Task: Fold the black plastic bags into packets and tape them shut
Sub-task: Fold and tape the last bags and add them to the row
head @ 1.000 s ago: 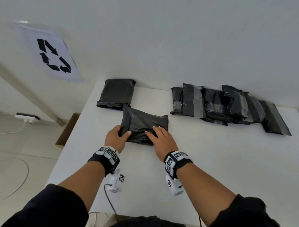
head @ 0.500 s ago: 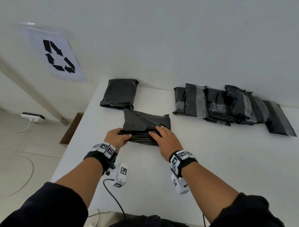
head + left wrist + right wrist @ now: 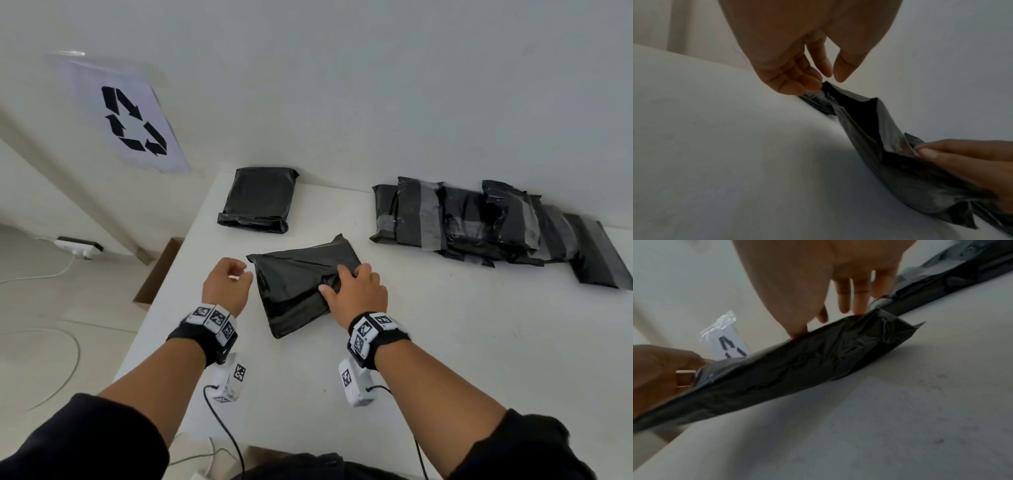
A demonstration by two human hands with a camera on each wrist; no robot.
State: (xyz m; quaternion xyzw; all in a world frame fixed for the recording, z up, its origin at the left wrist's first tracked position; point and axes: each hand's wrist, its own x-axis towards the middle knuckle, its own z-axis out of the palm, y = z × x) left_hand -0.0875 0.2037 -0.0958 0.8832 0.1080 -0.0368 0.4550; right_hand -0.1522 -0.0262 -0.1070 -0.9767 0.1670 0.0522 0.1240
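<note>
Head view, bag: a folded black bag (image 3: 301, 284) lay tilted on the white table (image 3: 445, 342), near its left edge.
Head view, right hand (image 3: 356, 291): fingers spread, pressing on the bag's right side.
Head view, left hand (image 3: 226, 287): loosely curled just left of the bag, gripping nothing.
Head view, far edge: one flat black packet (image 3: 260, 198) to the left, a taped pile (image 3: 479, 222) to the right.
Left wrist view: left fingertips (image 3: 807, 84) hung relaxed by the bag's corner (image 3: 828, 97).
Right wrist view: right fingertips (image 3: 859, 305) touched the bag's top (image 3: 818, 356).
</note>
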